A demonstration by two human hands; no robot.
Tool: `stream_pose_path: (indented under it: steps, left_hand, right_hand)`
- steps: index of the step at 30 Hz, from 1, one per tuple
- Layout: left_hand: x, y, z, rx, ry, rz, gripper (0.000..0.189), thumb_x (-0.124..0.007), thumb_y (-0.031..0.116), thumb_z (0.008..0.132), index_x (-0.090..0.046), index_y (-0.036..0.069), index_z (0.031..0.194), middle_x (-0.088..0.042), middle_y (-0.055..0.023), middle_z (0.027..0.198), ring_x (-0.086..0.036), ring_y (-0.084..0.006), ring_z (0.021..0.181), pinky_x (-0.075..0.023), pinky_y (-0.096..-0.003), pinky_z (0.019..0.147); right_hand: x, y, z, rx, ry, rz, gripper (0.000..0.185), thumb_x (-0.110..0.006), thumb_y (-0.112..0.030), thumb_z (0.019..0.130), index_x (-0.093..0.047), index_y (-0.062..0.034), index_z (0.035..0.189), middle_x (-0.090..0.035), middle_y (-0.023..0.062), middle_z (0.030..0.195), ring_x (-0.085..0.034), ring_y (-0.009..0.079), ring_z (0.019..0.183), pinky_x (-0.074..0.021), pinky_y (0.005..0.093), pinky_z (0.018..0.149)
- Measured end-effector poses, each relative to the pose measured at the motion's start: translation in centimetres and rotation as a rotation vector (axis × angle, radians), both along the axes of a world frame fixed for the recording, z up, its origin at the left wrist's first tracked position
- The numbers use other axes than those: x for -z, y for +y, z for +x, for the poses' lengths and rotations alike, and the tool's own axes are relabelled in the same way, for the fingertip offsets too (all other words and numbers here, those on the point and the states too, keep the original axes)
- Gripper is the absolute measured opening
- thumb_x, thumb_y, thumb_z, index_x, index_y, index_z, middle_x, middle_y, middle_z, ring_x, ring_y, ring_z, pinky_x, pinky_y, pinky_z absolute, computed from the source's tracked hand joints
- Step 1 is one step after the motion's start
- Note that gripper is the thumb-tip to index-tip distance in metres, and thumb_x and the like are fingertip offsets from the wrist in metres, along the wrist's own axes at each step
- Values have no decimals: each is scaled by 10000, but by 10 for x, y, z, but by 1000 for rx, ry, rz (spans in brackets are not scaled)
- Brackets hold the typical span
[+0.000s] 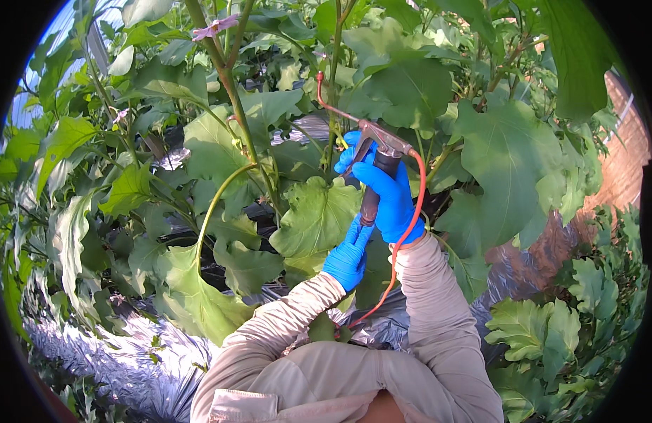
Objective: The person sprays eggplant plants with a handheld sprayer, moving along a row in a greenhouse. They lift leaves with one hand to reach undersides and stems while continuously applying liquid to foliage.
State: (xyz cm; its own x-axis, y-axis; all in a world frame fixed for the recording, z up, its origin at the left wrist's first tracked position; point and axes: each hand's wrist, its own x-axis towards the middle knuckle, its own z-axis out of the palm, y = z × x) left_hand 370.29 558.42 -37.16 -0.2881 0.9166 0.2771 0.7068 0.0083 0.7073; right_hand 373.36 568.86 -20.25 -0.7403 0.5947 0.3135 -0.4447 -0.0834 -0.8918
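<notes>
My right hand (394, 201), in a blue glove, is wrapped around the dark grip of a metal trigger spray gun (386, 138). Its fingers reach to the trigger lever. From the gun's front a thin bent wand (336, 110) runs to the upper left, and its small reddish nozzle (320, 76) points up beside an eggplant stem. A red hose (418, 198) leaves the gun's rear and curves down past my right wrist. Just below the grip's lower end is my gloved left hand (348, 261), fingers pointing up at it; whether they hold anything is hidden.
Leafy eggplant plants surround my hands, with a thick stem (236, 100) at the left and a broad leaf (508, 164) at the right. A pinkish-purple flower (216, 27) hangs at the top. Silvery mulch film (130, 359) covers the ground; bare brown soil (622, 158) shows far right.
</notes>
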Motion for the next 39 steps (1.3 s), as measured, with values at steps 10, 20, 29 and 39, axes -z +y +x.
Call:
stream_pose_path:
  steps: [10, 20, 29, 39]
  left_hand:
    - [0, 33, 94, -394, 125, 145, 812, -509, -42, 750, -223, 160, 1483, -172, -219, 1518, -484, -443, 1153, -484, -432, 841]
    - [-47, 137, 231, -862, 431, 121, 904, -705, 317, 760, -210, 84, 1480, -182, -212, 1515, -139, -423, 1400, -92, -609, 1094]
    - [-163, 297, 334, -298, 567, 683, 346, -764, 98, 650, -720, 170, 986, -501, -110, 1356, -354, -346, 1337, -226, -477, 1111]
    - [24, 456, 411, 313, 638, -327, 267, -629, 287, 766, -651, 150, 993, -489, -101, 1345, -439, -294, 1266, -217, -580, 1085]
  right_hand:
    - [33, 45, 168, -221, 0, -24, 463, -638, -58, 800, -509, 15, 1239, -619, 77, 1027, -593, 171, 967, -458, 318, 883]
    - [77, 148, 510, -140, -73, -148, 616, -565, -9, 742, -423, 39, 1340, -590, 124, 1129, -571, 242, 1068, -411, 392, 983]
    - [134, 192, 649, 360, 180, -399, 652, -615, -197, 737, -412, 45, 1307, -571, 164, 1076, -564, 309, 1005, -441, 480, 909]
    - [155, 309, 710, 671, 224, -473, 640, -587, -180, 742, -404, 43, 1313, -550, 166, 1086, -533, 285, 1035, -414, 455, 949]
